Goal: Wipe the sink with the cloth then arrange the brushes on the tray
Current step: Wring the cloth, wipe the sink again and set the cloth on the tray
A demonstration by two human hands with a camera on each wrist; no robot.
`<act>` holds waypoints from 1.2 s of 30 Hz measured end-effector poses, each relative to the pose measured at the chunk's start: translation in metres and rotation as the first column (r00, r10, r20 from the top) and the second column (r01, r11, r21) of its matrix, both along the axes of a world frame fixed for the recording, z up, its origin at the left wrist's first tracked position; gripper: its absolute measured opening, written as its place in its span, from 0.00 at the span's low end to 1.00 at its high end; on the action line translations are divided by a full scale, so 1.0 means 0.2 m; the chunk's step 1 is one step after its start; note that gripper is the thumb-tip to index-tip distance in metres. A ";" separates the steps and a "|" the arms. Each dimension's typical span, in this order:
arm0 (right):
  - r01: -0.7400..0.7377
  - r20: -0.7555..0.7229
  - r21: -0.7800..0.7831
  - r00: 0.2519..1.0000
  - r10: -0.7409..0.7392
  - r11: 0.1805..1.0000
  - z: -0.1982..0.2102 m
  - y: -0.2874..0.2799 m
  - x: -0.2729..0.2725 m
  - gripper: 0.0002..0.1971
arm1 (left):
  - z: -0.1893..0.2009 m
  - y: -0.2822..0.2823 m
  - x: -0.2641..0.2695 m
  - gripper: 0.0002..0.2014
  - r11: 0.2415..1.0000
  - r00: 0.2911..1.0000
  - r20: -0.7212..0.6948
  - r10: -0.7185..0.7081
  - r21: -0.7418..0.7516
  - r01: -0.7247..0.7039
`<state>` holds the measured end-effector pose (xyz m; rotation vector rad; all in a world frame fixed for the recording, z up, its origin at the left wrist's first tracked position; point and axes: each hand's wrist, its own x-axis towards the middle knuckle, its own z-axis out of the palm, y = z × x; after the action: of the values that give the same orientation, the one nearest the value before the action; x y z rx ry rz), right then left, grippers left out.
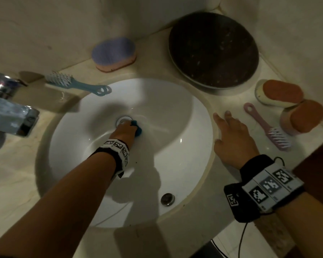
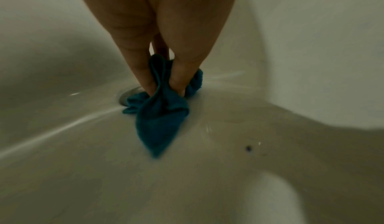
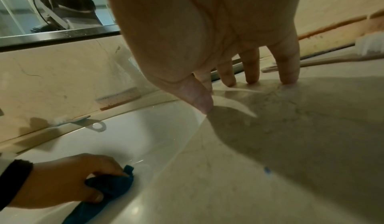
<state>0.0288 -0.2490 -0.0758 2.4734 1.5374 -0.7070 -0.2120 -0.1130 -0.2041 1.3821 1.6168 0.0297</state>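
left hand [image 1: 124, 128] grips crumpled teal cloth [image 2: 160, 112] in glossy oval sink [image 1: 175, 116].

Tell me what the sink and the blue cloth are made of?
The sink looks like glazed white ceramic: smooth, glossy, with bright streaky reflections. The blue cloth gripped by the left hand looks like soft fuzzy fabric, maybe microfibre: it bunches and folds.
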 end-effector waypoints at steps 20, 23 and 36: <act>-0.086 0.117 -0.049 0.989 0.091 0.995 -0.13 0.15 0.16 0.35 | -0.02 0.00 -0.08 0.24 0.996 0.997 -0.045 0.069 -0.051 -0.071; -0.091 0.137 -0.043 0.986 0.096 0.995 -0.13 0.13 0.16 0.34 | 0.04 0.02 -0.04 0.13 0.997 0.995 0.069 0.074 0.007 -0.075; -0.027 0.116 -0.022 0.993 0.030 0.999 -0.10 0.12 0.13 0.33 | -0.01 0.00 -0.10 0.23 0.970 0.963 -0.145 -0.229 0.045 0.238</act>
<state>0.0543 -0.2255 -0.0968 2.4262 1.5124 -0.5604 -0.2324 -0.1136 -0.2069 1.6469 1.5658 -0.1601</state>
